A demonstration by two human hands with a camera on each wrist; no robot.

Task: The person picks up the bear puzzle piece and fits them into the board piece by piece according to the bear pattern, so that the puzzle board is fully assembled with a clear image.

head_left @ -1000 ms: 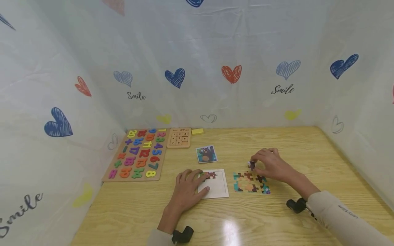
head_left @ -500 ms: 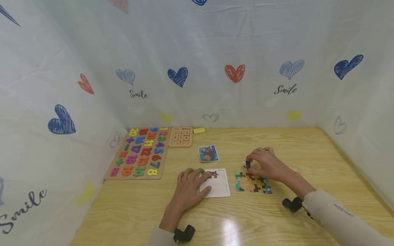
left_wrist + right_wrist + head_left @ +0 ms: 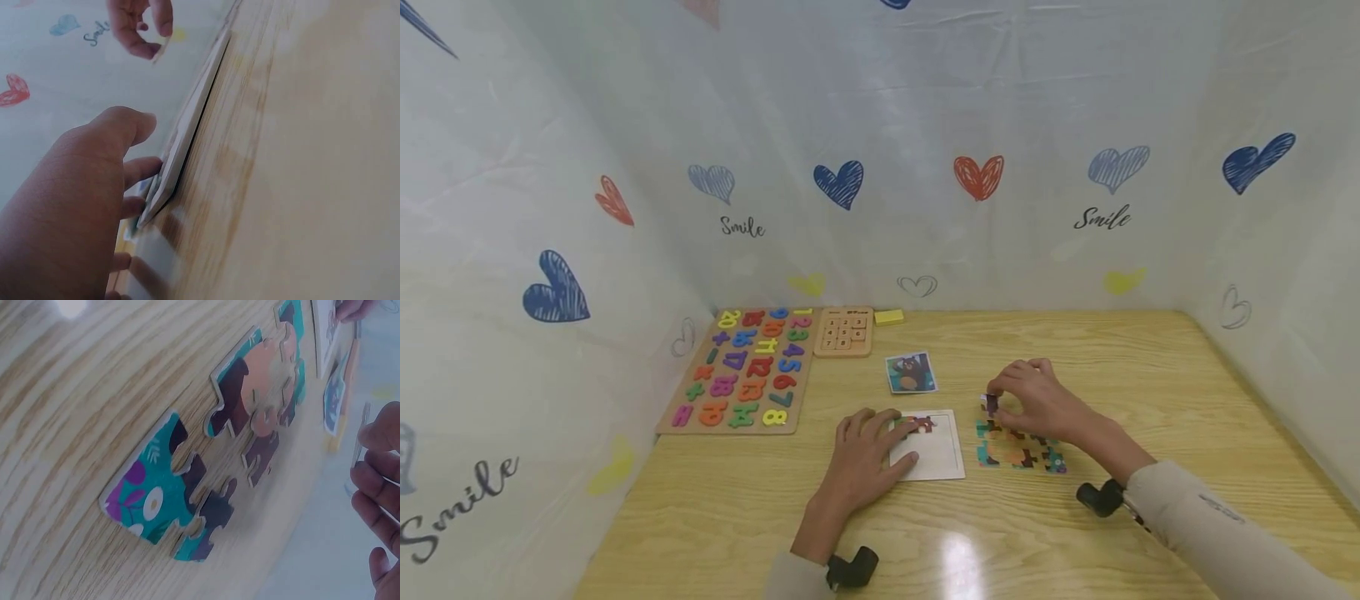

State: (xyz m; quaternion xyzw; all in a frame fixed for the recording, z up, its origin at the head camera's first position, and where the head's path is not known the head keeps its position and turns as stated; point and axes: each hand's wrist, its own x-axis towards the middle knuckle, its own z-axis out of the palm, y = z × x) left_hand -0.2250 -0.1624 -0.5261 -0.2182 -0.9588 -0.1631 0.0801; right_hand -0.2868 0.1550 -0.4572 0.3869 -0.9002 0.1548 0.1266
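Observation:
My right hand [image 3: 1037,400] pinches a jigsaw piece [image 3: 989,406] between thumb and fingers, raised above the table just behind several loose jigsaw pieces [image 3: 147,494]. In the right wrist view the held piece shows edge-on. My left hand [image 3: 868,462] rests with spread fingers on the left side of a white puzzle tray [image 3: 938,460]. Joined brown-and-green pieces [image 3: 922,425] lie along the tray's top edge, partly hidden by the left fingers. Loose pieces to the tray's right carry teal, brown and peach artwork.
Behind the tray lies a bear picture card [image 3: 912,372]. To the left are a board of coloured numbers [image 3: 741,371] and a wooden sliding number puzzle [image 3: 843,332], with a yellow block [image 3: 889,317] beside it. A heart-printed curtain [image 3: 917,225] encloses the table.
My right hand has moved left with the pinched jigsaw piece, from behind the middle of the loose pieces to their left end. The left hand stays on the tray.

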